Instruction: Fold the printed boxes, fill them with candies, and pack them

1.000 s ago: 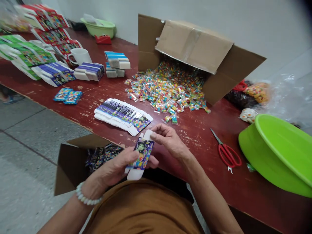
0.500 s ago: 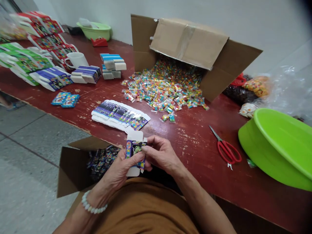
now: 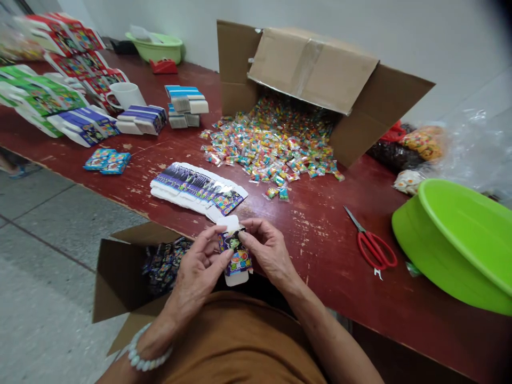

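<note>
Between my two hands, just off the table's front edge, is a small purple candy box (image 3: 239,260) with its white end flaps sticking out at top and bottom. My left hand (image 3: 202,261) grips its left side, thumb on the front and fingers curled by the upper edge. On the upper right, my right hand (image 3: 269,249) pinches the box between thumb and fingers. Right beyond it, a fanned row of flat purple cartons (image 3: 196,188) lies on the table. Below the edge at left, an open cardboard box (image 3: 116,280) holds many dark, shiny small packets (image 3: 166,266).
Wrapped colourful candies (image 3: 272,144) spill from a large carton (image 3: 312,66) on the red table (image 3: 316,234). Red-handled scissors (image 3: 374,245) and a green basin (image 3: 444,256) are at right. Stacked cartons (image 3: 68,96), a white mug (image 3: 127,96) and blue boxes (image 3: 107,161) stand at left.
The candy box has turned and shifted slightly right, showing more of its printed front. My left fingers have come round to its upper left edge, and my right thumb presses its front.
</note>
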`<state>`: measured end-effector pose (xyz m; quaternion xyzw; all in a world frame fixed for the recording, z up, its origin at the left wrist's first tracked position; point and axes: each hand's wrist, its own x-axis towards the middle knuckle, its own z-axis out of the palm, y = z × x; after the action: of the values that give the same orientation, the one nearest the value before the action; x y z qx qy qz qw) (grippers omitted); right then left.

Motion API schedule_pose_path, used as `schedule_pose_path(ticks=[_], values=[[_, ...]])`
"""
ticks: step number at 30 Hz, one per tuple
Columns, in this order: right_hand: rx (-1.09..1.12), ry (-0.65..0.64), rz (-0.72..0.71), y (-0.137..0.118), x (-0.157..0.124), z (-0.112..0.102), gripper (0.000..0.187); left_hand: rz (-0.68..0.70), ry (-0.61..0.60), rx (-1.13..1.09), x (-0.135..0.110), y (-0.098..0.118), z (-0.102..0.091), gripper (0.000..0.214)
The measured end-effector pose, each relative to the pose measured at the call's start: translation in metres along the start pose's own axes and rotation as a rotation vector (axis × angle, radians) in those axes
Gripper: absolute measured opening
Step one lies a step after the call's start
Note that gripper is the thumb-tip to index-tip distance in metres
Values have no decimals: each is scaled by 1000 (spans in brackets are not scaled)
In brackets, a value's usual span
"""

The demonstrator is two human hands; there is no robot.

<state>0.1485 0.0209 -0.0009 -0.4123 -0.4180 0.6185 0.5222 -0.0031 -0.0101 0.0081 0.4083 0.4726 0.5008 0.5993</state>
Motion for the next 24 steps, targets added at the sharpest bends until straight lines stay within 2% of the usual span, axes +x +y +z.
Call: schedule_pose_path(ticks=[5,8,10,13,15,18,19,21,24], values=[[116,-61,214,-11,4,-4,36,-91,-74,-63,5,7,-4,35],[119,-53,263,-18,7,-7,38,-97,-120,-2,7,6,-7,27],[94,-50,248,-17,8,-8,42,-65,-118,18,7,5,-7,29],[20,-96,156,-10,7,-8,32,-73,-48,-86,6,6,-6,55],[23,-96,88,-5,5,-8,29,-204,-70,-198,4,8,-4,67],[-70,-93,11,-4,3,-10,27,-480,-193,-318,2,9,0,58],[-138,-108,-2,-6,3,-10,27,-530,-204,-333,2,8,1,56],[-213,-147,23,-11,2,-10,28,-532,-161,-315,2,4,3,52],[-143,-177,157,-18,4,-9,27,-420,-116,-211,3,-1,4,49]])
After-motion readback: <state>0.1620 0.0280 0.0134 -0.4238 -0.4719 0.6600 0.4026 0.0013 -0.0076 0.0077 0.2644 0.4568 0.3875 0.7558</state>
